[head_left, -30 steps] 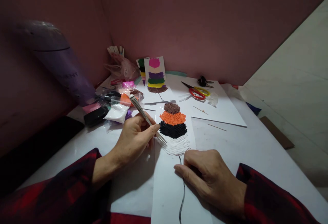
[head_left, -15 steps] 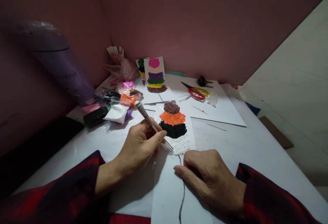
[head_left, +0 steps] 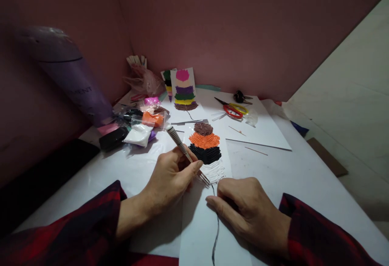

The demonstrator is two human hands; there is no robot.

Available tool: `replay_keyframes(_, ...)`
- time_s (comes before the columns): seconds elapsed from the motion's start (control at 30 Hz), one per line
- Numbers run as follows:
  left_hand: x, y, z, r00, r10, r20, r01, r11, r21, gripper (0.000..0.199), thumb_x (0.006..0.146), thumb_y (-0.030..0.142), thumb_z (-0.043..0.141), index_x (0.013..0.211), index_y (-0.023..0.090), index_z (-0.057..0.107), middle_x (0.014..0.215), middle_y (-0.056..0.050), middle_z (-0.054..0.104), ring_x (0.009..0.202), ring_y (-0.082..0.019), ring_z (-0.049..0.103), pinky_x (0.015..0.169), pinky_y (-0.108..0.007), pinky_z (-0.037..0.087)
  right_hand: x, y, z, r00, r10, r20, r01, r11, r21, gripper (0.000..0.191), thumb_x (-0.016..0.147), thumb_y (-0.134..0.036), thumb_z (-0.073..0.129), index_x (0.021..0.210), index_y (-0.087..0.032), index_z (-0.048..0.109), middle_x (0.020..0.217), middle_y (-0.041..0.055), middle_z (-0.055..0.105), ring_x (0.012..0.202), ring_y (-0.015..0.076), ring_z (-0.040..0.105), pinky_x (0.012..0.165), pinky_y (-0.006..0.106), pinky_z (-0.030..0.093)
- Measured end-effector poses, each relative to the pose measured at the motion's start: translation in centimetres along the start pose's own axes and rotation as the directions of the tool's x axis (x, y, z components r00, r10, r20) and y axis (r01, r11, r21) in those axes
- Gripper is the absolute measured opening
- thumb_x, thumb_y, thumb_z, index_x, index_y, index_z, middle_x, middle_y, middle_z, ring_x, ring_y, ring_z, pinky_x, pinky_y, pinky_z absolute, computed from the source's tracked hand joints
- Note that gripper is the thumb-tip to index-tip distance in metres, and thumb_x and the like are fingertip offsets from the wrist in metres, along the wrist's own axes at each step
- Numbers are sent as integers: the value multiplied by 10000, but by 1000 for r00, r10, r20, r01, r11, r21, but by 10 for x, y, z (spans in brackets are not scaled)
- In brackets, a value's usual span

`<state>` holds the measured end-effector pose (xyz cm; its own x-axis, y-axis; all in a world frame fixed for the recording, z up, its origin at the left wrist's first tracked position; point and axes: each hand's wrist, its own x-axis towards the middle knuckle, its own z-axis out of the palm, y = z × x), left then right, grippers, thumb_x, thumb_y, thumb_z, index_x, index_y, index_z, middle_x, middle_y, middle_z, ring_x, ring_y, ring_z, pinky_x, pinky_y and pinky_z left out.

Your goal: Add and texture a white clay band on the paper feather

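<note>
My left hand (head_left: 168,181) is closed around a fork (head_left: 178,141) with a patterned white handle. The fork's tines touch the bottom edge of a white textured clay band (head_left: 214,172) on a white card (head_left: 199,225). Above that band come a black one (head_left: 208,154), an orange one (head_left: 205,139) and a brown round top (head_left: 203,128), all ridged. A dark wavy line (head_left: 217,229) runs down the card below the clay. My right hand (head_left: 247,211) rests curled on the card beside this line, nothing visible in its fingers.
Bagged clay (head_left: 138,134) in several colours lies at the left, near a leaning purple bottle (head_left: 82,83). A finished striped card (head_left: 185,89) stands at the back. Red and yellow scissors (head_left: 233,110), keys (head_left: 240,95) and thin sticks (head_left: 256,151) lie to the right.
My left hand and the fork have moved slightly right and down, so the tines sit closer to the top of the dark line. My right hand stays in place.
</note>
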<state>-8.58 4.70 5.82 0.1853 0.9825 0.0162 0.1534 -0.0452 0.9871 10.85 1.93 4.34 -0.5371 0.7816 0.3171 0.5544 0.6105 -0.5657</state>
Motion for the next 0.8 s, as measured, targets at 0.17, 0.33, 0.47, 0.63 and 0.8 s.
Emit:
replay_keyframes(0.17,0,-4,-1,1000,3,6,-3,1000,24,156,823,293,617,749,175,547,554,50,526,421,-81,491,400,-195,375,0,0,0,1000,-2,-2,2,1000,3,326,902,-208,585,611,-181,439,530,-74,393,458,69,318,480,228,222)
replay_keyframes(0.33,0,-7,-2,999,42,13,-42,997,58,135,834,281,603,767,174,554,598,42,543,440,-77,493,417,-203,382,-1,-1,0,1000,2,0,-2,1000,1,334,901,-211,588,606,-182,432,530,-75,390,460,69,317,479,227,220)
replay_keyframes(0.47,0,-6,-1,997,72,14,-73,994,86,137,834,280,593,758,173,556,602,37,540,445,-80,486,419,-211,385,-1,-1,0,1000,6,-3,-6,1000,9,333,898,-210,588,608,-183,428,525,-77,385,455,67,316,476,224,221)
replay_keyframes(0.63,-1,-3,-1,996,91,6,-91,988,126,130,825,275,586,751,172,559,592,30,548,453,-89,486,422,-219,386,0,-1,0,1000,10,2,-10,1000,9,335,897,-206,587,606,-183,424,529,-73,394,458,67,327,478,225,225)
replay_keyframes(0.8,-1,-1,-3,994,103,-29,-96,977,190,149,821,280,576,713,182,544,586,23,554,485,-102,499,451,-231,399,1,-2,0,1000,8,0,-8,1000,11,332,897,-202,581,603,-183,427,525,-73,394,455,67,321,476,227,227)
